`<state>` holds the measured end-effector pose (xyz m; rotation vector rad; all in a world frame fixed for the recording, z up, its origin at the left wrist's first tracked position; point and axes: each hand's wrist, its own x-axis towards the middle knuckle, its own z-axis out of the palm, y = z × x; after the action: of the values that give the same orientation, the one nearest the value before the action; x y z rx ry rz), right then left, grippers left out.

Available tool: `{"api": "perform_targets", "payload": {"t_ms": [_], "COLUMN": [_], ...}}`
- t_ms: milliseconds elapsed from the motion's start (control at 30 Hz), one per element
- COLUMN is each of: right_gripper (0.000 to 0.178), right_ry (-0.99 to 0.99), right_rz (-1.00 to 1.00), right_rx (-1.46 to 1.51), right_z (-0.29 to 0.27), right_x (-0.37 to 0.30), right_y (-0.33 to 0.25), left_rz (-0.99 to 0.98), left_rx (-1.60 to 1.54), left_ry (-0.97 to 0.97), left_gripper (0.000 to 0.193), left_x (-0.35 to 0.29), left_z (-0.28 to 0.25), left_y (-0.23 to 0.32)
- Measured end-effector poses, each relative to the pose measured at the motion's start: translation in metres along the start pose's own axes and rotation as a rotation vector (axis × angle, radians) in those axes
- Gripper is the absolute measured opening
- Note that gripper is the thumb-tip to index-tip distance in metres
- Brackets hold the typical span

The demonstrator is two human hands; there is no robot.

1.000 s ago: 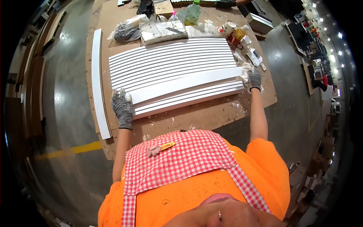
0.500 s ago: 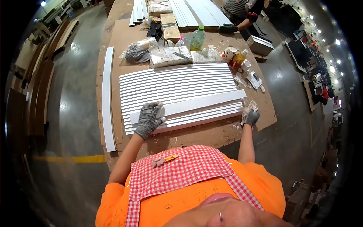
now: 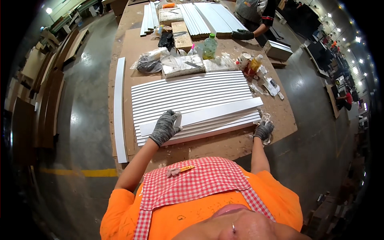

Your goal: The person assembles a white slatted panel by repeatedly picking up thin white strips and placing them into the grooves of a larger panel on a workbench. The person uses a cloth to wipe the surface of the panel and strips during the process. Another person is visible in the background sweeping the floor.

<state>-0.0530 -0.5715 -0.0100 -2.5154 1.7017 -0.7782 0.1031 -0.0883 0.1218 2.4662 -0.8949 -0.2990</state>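
A row of narrow white strips (image 3: 188,90) lies side by side on the brown work table, and a wider loose white board (image 3: 212,113) rests slantwise across them. My left hand (image 3: 165,129), in a grey knit glove, grips that board near its left end. In my gloved right hand (image 3: 264,130) is a crumpled whitish rag (image 3: 265,118), held against the right ends of the nearest strips. Part of the rag is hidden by the fingers.
Beyond the strips stand a plaster-smeared block (image 3: 182,66), a green-capped bottle (image 3: 209,46), a bottle of amber liquid (image 3: 254,64) and a plastic bag (image 3: 150,61). Another long white board (image 3: 119,110) lies at left. A co-worker's gloved hand (image 3: 242,35) touches white panels at the far side.
My right hand and the rag have come nearer to me along the strips' right ends. The left hand keeps its hold on the board. The whole view has shifted slightly.
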Motion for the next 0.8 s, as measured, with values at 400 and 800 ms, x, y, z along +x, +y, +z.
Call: {"api": "perform_targets", "payload": {"t_ms": [400, 800], "right_gripper": [0.042, 0.04], "right_ry": [0.056, -0.064], "right_rz": [-0.026, 0.046], "right_rx": [-0.004, -0.02], "right_z": [0.007, -0.015], "right_x": [-0.001, -0.002], "right_y": [0.007, -0.011], "left_rz": [-0.127, -0.495], "left_rx": [-0.256, -1.242], "left_ry": [-0.051, -0.003], "left_gripper": [0.073, 0.046], "left_x": [-0.053, -0.15], "left_z": [0.021, 0.009], "left_y": [0.009, -0.03]}}
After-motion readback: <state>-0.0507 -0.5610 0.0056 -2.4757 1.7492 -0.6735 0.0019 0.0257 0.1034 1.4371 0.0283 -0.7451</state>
